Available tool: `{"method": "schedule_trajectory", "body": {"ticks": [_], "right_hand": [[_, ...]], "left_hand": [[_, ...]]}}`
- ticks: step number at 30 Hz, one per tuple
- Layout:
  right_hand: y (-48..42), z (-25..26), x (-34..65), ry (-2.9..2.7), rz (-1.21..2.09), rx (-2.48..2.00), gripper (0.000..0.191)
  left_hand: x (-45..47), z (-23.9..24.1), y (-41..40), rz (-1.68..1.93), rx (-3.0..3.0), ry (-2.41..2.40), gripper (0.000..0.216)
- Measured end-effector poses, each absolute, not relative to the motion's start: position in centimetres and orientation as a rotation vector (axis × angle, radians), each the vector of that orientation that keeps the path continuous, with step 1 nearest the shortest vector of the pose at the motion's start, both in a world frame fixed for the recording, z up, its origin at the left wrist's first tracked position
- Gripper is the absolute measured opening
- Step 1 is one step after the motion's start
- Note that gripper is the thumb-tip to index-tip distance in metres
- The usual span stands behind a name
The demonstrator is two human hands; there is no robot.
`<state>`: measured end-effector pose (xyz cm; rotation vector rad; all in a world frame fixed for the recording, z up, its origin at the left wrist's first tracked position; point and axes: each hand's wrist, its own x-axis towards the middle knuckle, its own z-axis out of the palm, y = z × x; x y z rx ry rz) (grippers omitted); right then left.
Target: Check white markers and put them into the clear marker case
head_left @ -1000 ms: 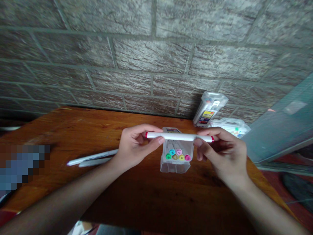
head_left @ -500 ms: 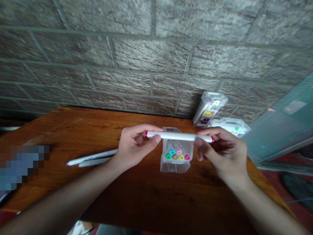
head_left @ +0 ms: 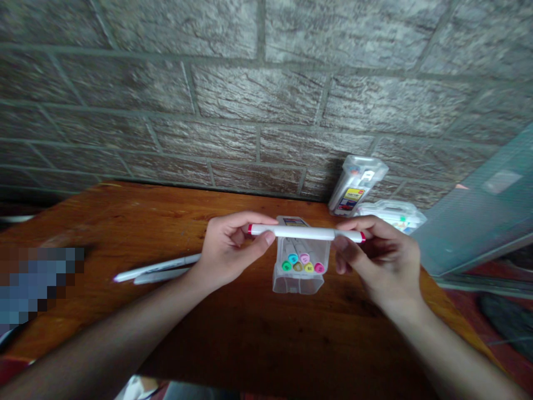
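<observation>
A white marker pen [head_left: 303, 233] with red ends is held level between my two hands. My left hand [head_left: 233, 244] pinches it near its left end with thumb and fingers. At the other end, my right hand [head_left: 378, 261] grips the capped part, close to a grey seam. Below and behind the marker, an open clear plastic case [head_left: 298, 283] lies on the table, holding several markers [head_left: 303, 263] whose green, blue, pink, brown and yellow ends face me. The held marker covers part of the case.
Two pale markers [head_left: 154, 269] lie on the wooden table [head_left: 137, 216], left of my left hand. A clear pen case [head_left: 357, 186] stands upright by the brick wall [head_left: 266, 100]. Beside it is another clear case [head_left: 393, 215]. A blurred-out area [head_left: 37, 289] covers the left edge.
</observation>
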<state>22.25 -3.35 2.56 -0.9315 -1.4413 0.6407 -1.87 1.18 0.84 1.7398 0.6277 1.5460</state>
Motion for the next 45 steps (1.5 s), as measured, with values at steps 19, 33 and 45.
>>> {"method": "schedule_trajectory", "body": {"ticks": [19, 33, 45], "right_hand": [[-3.2, 1.7, 22.4, -1.431, 0.615, -0.924, 0.022], [-3.3, 2.4, 22.2, -1.450, 0.661, -0.891, 0.009], [-3.3, 2.0, 22.4, -1.472, 0.602, -0.884, 0.011]], "left_hand": [[-1.9, 0.7, 1.2, 1.533, 1.720, 0.640, 0.013], [-1.8, 0.4, 1.4, 1.557, 1.759, 0.595, 0.016], [-1.9, 0.4, 1.5, 1.574, 1.750, 0.601, 0.016]]}}
